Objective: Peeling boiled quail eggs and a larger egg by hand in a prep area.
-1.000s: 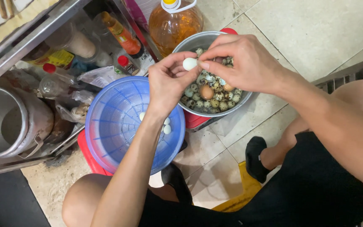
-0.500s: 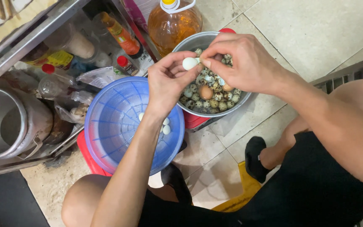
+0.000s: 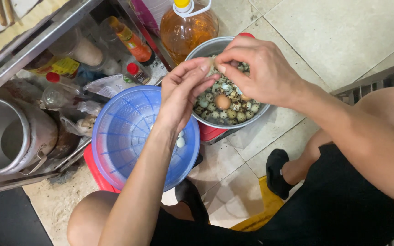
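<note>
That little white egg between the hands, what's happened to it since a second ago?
The white egg was plain to see a second ago; now the fingertips of the left hand and right hand close over it above the metal bowl, nearly hiding it. The blue strainer and oil bottle stayed put.

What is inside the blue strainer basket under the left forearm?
The blue strainer basket holds a few small white peeled eggs near its right side. The left hand and forearm cover part of the inside, so more eggs may be hidden there.
</note>
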